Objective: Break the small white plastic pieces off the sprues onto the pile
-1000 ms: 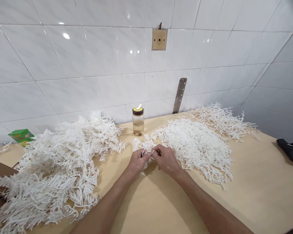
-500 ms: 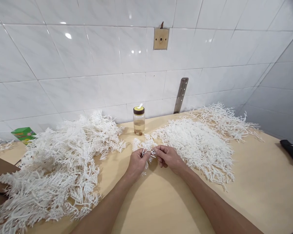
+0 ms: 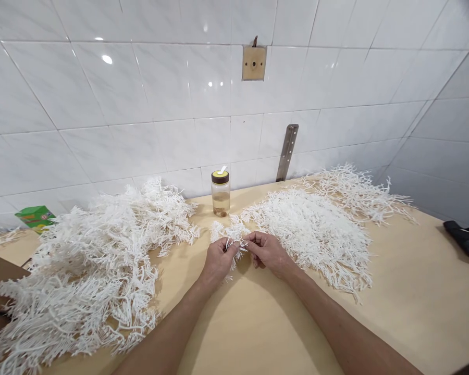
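My left hand (image 3: 218, 260) and my right hand (image 3: 268, 251) meet at the middle of the wooden table (image 3: 258, 323). Both pinch a small white branched plastic piece (image 3: 233, 237) between thumb and fingers, fingers curled closed. A big heap of the same white branched pieces (image 3: 89, 260) lies to the left of my hands. A flatter heap (image 3: 312, 229) spreads to the right, touching my right hand's far side.
A clear jar with a brown lid (image 3: 221, 194) stands by the tiled wall behind my hands. A green box (image 3: 36, 217) sits far left, cardboard (image 3: 0, 281) at the left edge, a dark object (image 3: 467, 242) at the right edge. A metal strip (image 3: 287, 151) leans on the wall.
My right hand has opened slightly away from the left, with its fingers shifting on the white piece. The heaps and jar stay put.
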`<state>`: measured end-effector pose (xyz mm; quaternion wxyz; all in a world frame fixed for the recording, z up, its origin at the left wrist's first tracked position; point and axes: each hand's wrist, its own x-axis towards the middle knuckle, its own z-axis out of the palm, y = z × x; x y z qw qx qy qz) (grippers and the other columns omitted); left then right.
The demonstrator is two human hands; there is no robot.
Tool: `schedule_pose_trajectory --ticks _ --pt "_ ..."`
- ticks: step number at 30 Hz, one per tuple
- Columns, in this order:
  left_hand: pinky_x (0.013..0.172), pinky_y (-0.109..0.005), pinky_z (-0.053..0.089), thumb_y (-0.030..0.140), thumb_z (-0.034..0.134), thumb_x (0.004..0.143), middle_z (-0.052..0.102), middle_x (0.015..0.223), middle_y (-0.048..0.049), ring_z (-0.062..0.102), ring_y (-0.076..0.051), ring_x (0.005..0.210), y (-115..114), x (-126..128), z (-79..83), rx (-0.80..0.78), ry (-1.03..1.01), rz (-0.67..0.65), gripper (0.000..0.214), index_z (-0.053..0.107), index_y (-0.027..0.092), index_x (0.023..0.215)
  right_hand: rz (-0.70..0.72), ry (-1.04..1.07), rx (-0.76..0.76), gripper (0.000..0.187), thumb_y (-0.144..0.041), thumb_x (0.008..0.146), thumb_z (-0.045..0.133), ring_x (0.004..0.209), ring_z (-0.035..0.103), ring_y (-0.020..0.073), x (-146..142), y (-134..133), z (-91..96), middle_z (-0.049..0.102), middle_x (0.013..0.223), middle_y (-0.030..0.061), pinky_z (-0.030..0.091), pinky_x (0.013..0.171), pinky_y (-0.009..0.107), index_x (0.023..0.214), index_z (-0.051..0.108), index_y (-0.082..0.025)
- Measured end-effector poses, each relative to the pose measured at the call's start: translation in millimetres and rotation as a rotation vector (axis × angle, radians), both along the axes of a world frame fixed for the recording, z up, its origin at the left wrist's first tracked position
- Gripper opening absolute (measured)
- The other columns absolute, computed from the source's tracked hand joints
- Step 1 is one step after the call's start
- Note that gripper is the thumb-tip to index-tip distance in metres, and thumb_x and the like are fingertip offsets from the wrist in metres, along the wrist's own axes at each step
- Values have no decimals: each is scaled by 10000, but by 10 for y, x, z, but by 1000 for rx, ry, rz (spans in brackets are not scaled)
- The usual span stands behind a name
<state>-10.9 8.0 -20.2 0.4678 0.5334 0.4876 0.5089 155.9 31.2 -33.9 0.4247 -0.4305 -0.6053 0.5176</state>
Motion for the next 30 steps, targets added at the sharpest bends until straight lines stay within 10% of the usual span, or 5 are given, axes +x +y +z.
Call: schedule_pose_trajectory --ticks 14,25,30 --pt "539 -238 267 435 600 752 342 567 57 314 -99 551 43 2 -26 -16 115 90 358 375 202 601 -8 -76 6 231 -408 802 625 377 525 101 -42 -78 111 539 494 -68 408 366 198 842 580 -185" --pt "510 -226 272 449 678 718 447 557 38 379 -97 530 42 -52 4 -119 52 -155 334 504 174 641 -376 -420 314 45 -232 759 540 464 587 143 -212 -27 -7 652 660 21 453 457 261 742 568 -201" --pt "490 -217 236 490 703 715 400 537 61 311 -71 487 -8 -35 10 -84 -59 -81 377 513 172 646 -419 -280 147 162 -363 850 499 335 538 151 -167 41 1 567 480 -43 456 435 281 796 553 -221"
